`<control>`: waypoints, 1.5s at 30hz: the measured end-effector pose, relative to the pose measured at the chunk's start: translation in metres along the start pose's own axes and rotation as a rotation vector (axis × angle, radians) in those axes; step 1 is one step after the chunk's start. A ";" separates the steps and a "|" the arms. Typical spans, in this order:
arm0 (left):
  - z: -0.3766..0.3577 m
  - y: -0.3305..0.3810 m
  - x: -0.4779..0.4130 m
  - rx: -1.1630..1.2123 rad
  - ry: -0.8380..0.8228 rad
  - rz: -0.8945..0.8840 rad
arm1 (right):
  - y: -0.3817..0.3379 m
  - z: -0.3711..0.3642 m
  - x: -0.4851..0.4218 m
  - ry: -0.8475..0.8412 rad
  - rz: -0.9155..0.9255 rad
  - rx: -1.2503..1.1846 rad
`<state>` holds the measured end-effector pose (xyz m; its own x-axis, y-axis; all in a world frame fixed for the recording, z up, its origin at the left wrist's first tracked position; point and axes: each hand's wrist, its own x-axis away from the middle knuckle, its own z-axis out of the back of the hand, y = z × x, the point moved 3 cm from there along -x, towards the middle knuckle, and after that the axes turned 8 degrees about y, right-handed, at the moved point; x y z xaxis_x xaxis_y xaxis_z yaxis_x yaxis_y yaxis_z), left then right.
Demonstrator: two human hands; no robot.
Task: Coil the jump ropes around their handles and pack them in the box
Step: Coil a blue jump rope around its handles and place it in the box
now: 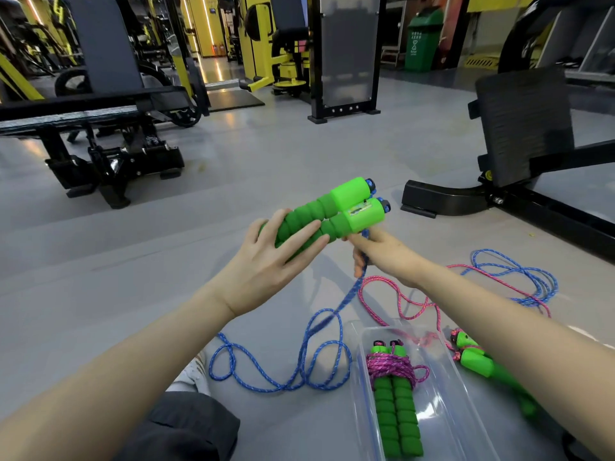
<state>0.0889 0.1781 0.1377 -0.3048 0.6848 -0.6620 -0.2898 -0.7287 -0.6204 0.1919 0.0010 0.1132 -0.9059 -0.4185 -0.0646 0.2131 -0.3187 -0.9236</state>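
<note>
My left hand [276,257] holds two green foam handles [336,214] side by side in the air, fingers wrapped round their lower ends. Just below the handles' tops, my right hand [382,254] pinches the blue rope [319,327], which runs down to loose loops on the floor. A clear plastic box [436,344] at the lower right holds one pair of green handles wound with pink rope [396,387]. A third pair of green handles [479,361] lies on the floor right of the box, partly behind my right forearm, with loose pink rope [409,307] trailing from it.
A grey gym floor surrounds me. A black bench frame [109,154] stands at the left and a machine with a black footplate [525,128] at the right. More blue rope [519,274] lies tangled with the pink rope at the far right. My knee [186,424] is at the bottom.
</note>
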 end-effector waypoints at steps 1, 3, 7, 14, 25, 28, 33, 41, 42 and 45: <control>-0.002 0.000 0.000 -0.016 -0.004 0.005 | 0.000 -0.003 0.001 -0.028 -0.001 0.089; -0.006 -0.001 0.003 -0.048 -0.028 -0.006 | -0.004 -0.007 0.006 -0.112 -0.036 0.143; -0.012 -0.008 0.019 -0.083 -0.106 -0.037 | -0.020 0.001 0.013 -0.206 -0.020 0.259; -0.009 -0.004 0.025 -0.062 -0.202 -0.163 | -0.042 0.029 0.016 -0.209 0.144 0.467; 0.017 0.046 0.011 0.201 0.004 -0.242 | -0.051 0.035 0.011 -0.021 0.285 0.180; 0.023 0.048 0.009 0.221 0.045 -0.232 | -0.040 0.032 0.008 -0.114 0.124 -0.057; 0.029 0.028 0.005 0.165 0.100 -0.045 | -0.024 0.014 0.014 -0.265 -0.182 -0.737; 0.010 -0.017 0.016 -0.086 0.018 0.087 | -0.036 -0.009 0.011 -0.148 -0.202 -0.471; 0.009 -0.021 0.019 -0.104 0.002 0.078 | -0.040 -0.007 0.013 -0.174 -0.206 -0.423; 0.007 -0.029 0.023 -0.153 -0.047 0.040 | -0.048 -0.002 0.017 -0.248 -0.190 -0.279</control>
<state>0.0834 0.2148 0.1434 -0.3563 0.6520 -0.6693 -0.1358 -0.7449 -0.6532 0.1654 0.0105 0.1559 -0.7970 -0.5770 0.1786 -0.0882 -0.1814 -0.9795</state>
